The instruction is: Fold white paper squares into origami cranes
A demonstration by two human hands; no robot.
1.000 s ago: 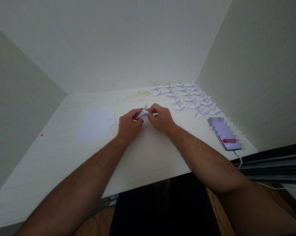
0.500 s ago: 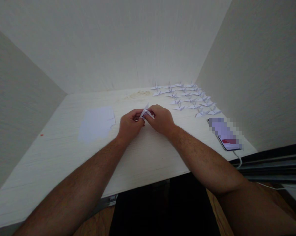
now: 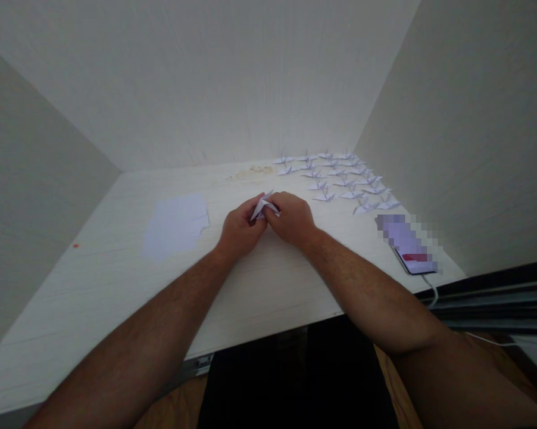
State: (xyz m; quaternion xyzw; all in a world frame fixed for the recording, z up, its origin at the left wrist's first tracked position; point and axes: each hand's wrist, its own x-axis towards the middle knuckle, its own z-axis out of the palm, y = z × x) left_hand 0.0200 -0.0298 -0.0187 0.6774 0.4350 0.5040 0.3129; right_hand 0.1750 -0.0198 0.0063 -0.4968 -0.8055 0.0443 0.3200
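A small white origami crane [image 3: 262, 206] is pinched between my two hands above the middle of the table, its pointed folds sticking up. My left hand [image 3: 242, 226] closes on it from the left, thumb toward me. From the right, my right hand [image 3: 290, 215] grips it with thumb and bent fingers. Some fingertips are hidden behind the paper and the hands. Beyond my right hand, several finished paper cranes [image 3: 324, 195] stand in rows at the back right. Left of my left hand lie flat white paper sheets [image 3: 177, 223].
The pale wooden table [image 3: 108, 286] meets walls at the back and both sides. A phone [image 3: 409, 244] with a cable [image 3: 433, 292] lies at the right edge. A small red spot [image 3: 75, 245] marks the left side, and brownish stains [image 3: 255, 171] show near the back wall.
My left hand has moved slightly right and turned, its fingers now closer around the folded paper. The crane's points have shifted a little. My right hand is nearly still.
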